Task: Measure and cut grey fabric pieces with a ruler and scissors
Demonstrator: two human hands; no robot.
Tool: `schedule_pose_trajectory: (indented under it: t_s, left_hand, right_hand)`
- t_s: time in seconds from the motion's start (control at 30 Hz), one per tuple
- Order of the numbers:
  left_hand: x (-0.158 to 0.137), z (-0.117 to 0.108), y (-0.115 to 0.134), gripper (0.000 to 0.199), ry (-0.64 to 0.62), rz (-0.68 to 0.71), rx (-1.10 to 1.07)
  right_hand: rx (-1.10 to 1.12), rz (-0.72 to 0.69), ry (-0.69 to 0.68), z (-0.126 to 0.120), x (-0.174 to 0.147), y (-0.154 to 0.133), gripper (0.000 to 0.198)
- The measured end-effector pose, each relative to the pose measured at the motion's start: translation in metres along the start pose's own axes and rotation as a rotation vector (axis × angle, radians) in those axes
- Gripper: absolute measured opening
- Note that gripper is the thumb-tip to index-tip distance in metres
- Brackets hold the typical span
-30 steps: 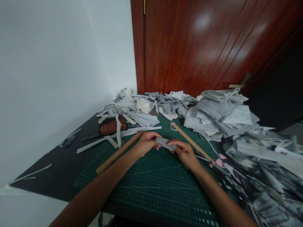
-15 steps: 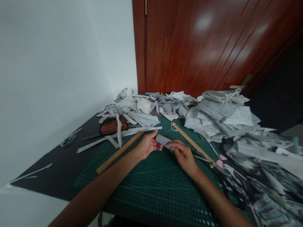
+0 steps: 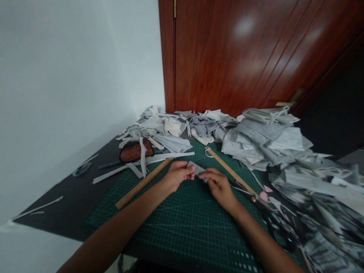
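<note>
A small grey folded piece of fabric (image 3: 198,170) is held between my two hands, above the green cutting mat (image 3: 193,223). My left hand (image 3: 178,176) pinches its left end, thumb on top. The right end is gripped by my right hand (image 3: 217,183), whose fingers cover part of it. One wooden ruler (image 3: 145,184) lies on the mat beside my left forearm. A second wooden ruler (image 3: 231,172) lies beyond my right hand, with scissors (image 3: 253,199) lying partly across it.
Cloth scraps (image 3: 170,127) are heaped along the back edge. Folded grey fabric (image 3: 264,132) is stacked at the back right, and more loose fabric (image 3: 327,189) spreads down the right side. A brown pouch-like item (image 3: 132,152) lies at left under pale strips. Pink scraps (image 3: 264,196) lie near the scissors.
My left thumb has come down onto the grey fabric piece, closing the left hand on its end. My right hand keeps its hold with little movement.
</note>
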State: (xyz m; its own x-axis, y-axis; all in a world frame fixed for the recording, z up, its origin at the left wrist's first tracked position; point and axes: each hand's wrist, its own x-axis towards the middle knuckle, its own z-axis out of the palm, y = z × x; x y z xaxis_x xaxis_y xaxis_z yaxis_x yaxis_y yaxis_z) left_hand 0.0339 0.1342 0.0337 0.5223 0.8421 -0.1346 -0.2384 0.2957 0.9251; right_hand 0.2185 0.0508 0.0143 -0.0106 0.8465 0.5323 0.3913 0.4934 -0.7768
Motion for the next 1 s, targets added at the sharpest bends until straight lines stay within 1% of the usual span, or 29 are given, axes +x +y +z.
schedule_pose_trajectory:
  t_s: [0.17,0.47,0.63,0.7,0.77,0.8,0.83,0.87,0.9,0.97,1.0]
  left_hand:
    - [0.0,0.0,0.002,0.04,-0.001,-0.022,-0.003]
    - [0.001,0.001,0.0,0.046,0.008,0.002,-0.021]
    - [0.001,0.001,-0.003,0.049,0.026,0.087,0.052]
    - [0.002,0.001,-0.003,0.046,0.04,0.146,0.098]
    - [0.002,0.002,-0.002,0.042,0.051,0.196,0.134]
    - [0.002,0.003,-0.002,0.039,0.056,0.219,0.155]
    - [0.001,0.005,-0.002,0.037,0.057,0.232,0.175]
    - [0.0,0.006,-0.003,0.035,0.052,0.242,0.201]
    - [-0.001,0.008,-0.005,0.033,0.045,0.245,0.224]
    - [-0.004,0.013,-0.008,0.028,0.006,0.212,0.262]
    - [-0.006,0.015,-0.01,0.027,-0.009,0.185,0.273]
  right_hand:
    - [0.011,-0.008,0.004,0.0,0.001,0.003,0.036]
    - [0.013,-0.025,-0.021,-0.002,0.001,0.006,0.042]
    - [-0.007,-0.004,-0.059,-0.003,0.002,0.007,0.041]
    - [-0.005,0.007,-0.097,-0.006,0.002,0.002,0.037]
    - [0.03,0.036,-0.186,-0.008,0.001,-0.005,0.03]
    - [0.067,0.062,-0.24,-0.008,0.0,-0.009,0.033]
    - [0.115,0.091,-0.269,-0.007,-0.001,-0.012,0.043]
    - [0.162,0.127,-0.259,-0.005,-0.002,-0.014,0.05]
    - [0.197,0.163,-0.216,-0.002,-0.003,-0.015,0.05]
    - [0.224,0.244,-0.106,0.007,-0.005,-0.014,0.036]
    - [0.227,0.287,-0.063,0.01,-0.006,-0.013,0.033]
